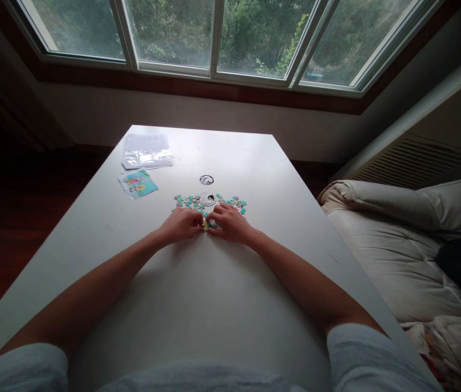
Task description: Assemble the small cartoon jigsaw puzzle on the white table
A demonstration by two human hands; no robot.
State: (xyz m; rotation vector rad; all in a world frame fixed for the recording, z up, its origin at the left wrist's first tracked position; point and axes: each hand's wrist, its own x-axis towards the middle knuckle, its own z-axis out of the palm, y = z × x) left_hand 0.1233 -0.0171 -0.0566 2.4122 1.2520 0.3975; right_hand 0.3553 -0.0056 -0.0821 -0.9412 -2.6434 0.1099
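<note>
My left hand (pixel 181 224) and my right hand (pixel 231 223) meet over the middle of a white table, fingertips almost touching. Both are closed in a pinch around small yellowish jigsaw puzzle pieces (pixel 205 224) between them. The fingers hide how many pieces are held and whether they are joined. Loose puzzle pieces (pixel 189 202), mostly teal with some pink and yellow, lie scattered beyond my left hand. More teal pieces (pixel 236 203) spread out past my right hand. Between these two groups sits a round whitish disc (pixel 207 199) with a dark hole.
Farther back on the white table (pixel 222 305) lies a second round disc (pixel 206 179) with a dark rim. A colourful picture sheet (pixel 139 183) and papers in a clear plastic sleeve (pixel 147 151) rest at the back left. A padded light sofa (pixel 381 256) stands along the right.
</note>
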